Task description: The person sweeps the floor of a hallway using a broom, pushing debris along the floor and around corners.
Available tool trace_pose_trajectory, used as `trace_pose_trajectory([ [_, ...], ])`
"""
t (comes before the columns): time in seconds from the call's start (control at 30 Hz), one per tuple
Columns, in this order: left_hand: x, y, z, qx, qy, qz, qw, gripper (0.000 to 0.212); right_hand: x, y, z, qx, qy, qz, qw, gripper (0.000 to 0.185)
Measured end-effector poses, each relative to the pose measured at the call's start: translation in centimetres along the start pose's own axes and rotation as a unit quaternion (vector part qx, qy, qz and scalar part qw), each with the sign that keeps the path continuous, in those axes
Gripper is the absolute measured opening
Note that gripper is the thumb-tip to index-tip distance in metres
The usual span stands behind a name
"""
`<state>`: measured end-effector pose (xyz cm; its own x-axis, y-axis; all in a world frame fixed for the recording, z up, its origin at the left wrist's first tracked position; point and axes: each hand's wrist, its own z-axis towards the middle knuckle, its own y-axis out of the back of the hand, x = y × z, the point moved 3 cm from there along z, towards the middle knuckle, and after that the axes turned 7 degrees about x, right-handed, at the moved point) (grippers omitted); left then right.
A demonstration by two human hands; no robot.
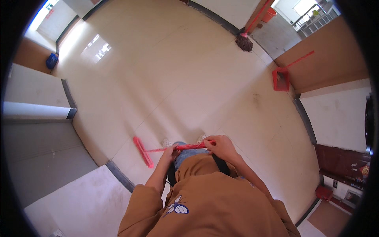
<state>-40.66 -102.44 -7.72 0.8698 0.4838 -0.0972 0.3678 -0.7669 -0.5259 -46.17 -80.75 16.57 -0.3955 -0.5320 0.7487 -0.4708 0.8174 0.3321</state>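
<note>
A red broom point(194, 146) with a long handle slants across in front of my body. My right hand point(222, 148) grips the upper end of its handle, and my left hand point(172, 152) is closed around the handle further down. The broom's pinkish-red head point(143, 152) is to the left of my feet, its bristles near the tiled floor point(183, 89). Whether the bristles touch the tiles I cannot tell. My light patterned shoes point(166, 143) show just beyond the handle.
A red dustpan point(280, 79) with debris in it stands by the brown door point(328, 56) at right. Beside the doorway leans a mop point(244, 43). An orange-red bucket point(269, 14) is beyond it. A blue bag point(51, 61) lies far left. Dark baseboards point(305, 121) edge the walls.
</note>
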Motion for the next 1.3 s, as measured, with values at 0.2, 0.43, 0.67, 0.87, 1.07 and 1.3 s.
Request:
trace_pose_trajectory([
  [0.2,-0.8,-14.2,4.5,0.134,0.037,0.023,0.990,0.010,-0.6,9.1,-5.5,-0.198,-0.050,0.103,0.974,0.020],
  [0.43,3.7,-32.1,7.4,0.230,0.104,0.100,0.962,0.010,0.6,16.2,-13.2,-0.467,-0.088,0.051,0.878,0.020],
  [0.67,6.3,-39.6,4.8,0.254,0.144,0.115,0.949,0.011,-0.2,19.1,-17.0,-0.639,-0.071,0.060,0.763,0.028],
  [0.87,3.0,-36.1,6.2,0.114,0.118,0.066,0.984,0.011,-5.6,20.8,-11.9,-0.546,-0.041,0.234,0.804,0.041],
  [1.07,-7.4,-22.9,11.9,-0.129,0.099,0.055,0.985,0.009,-7.7,14.7,2.1,-0.219,-0.057,0.394,0.891,0.036],
  [1.3,-11.3,-16.3,19.8,-0.173,0.082,0.140,0.971,0.007,-6.8,11.6,6.0,-0.162,-0.105,0.478,0.857,0.036],
])
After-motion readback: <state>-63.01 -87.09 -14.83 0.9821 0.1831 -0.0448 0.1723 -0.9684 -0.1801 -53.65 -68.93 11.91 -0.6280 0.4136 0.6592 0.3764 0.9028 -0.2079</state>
